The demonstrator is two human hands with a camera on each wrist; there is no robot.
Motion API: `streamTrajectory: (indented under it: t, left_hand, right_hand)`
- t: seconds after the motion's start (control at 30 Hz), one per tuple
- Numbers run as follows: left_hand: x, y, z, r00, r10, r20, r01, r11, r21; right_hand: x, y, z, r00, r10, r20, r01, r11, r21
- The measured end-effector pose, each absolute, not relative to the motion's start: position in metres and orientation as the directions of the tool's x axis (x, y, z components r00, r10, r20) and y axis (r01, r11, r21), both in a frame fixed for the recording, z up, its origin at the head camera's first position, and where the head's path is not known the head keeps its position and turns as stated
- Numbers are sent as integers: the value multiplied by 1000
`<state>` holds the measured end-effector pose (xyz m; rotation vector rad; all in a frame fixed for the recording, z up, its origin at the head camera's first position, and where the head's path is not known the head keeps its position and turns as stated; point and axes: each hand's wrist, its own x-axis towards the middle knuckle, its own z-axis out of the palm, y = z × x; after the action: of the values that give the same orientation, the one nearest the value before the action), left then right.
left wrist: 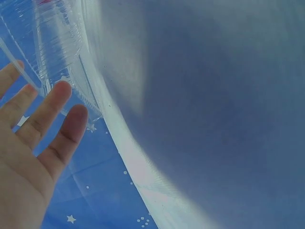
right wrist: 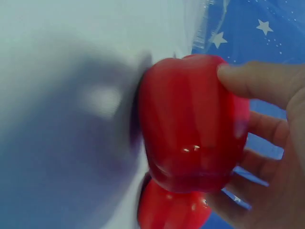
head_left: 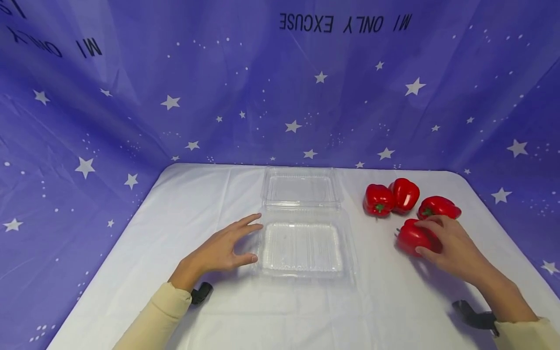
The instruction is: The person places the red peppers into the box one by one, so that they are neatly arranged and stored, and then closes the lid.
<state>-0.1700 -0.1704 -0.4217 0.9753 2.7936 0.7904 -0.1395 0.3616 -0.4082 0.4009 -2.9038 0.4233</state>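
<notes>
My right hand (head_left: 459,250) holds a red bell pepper (head_left: 412,237) near the right side of the table, thumb on its near side and fingers over the far side. In the right wrist view that bell pepper (right wrist: 190,119) fills the middle, the thumb pressing its upper edge and the other fingers partly hidden behind it. A clear plastic clamshell box (head_left: 302,248) lies opened out at mid-table, its lid (head_left: 302,189) folded back. Beside the box's left edge, my left hand (head_left: 225,248) has its fingers spread and holds nothing; whether the fingertips touch the rim I cannot tell.
Behind the right hand lie three more red bell peppers, two side by side (head_left: 378,200) (head_left: 404,195) and one farther right (head_left: 437,207). A white cloth (head_left: 284,311) covers the table. Blue star-patterned curtain (head_left: 245,87) hangs around its back and sides.
</notes>
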Motion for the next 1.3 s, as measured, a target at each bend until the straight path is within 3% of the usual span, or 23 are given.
streamTrajectory:
  t: [0.17, 0.4, 0.63, 1.07, 1.3]
  left_hand:
    - [-170, -171, -422, -794, 601, 87, 558, 665, 497]
    - [-173, -169, -419, -791, 603, 100, 567, 661, 492]
    - [-175, -172, -419, -795, 599, 98, 565, 671, 481]
    - [-174, -176, -422, -784, 610, 115, 576, 646, 501]
    - [-171, -175, -422, -792, 603, 94, 559, 655, 507]
  right_hand:
    - [-138, 361, -412, -964, -241, 109, -263, 908, -327]
    - [-138, 362, -414, -956, -222, 193, -266, 932, -246]
    - [-140, 362, -411, -962, -217, 168, -252, 940, -230]
    - [-141, 360, -412, -960, -209, 186, -251, 939, -237]
    - [-138, 354, -409, -953, -224, 206, -280, 911, -303]
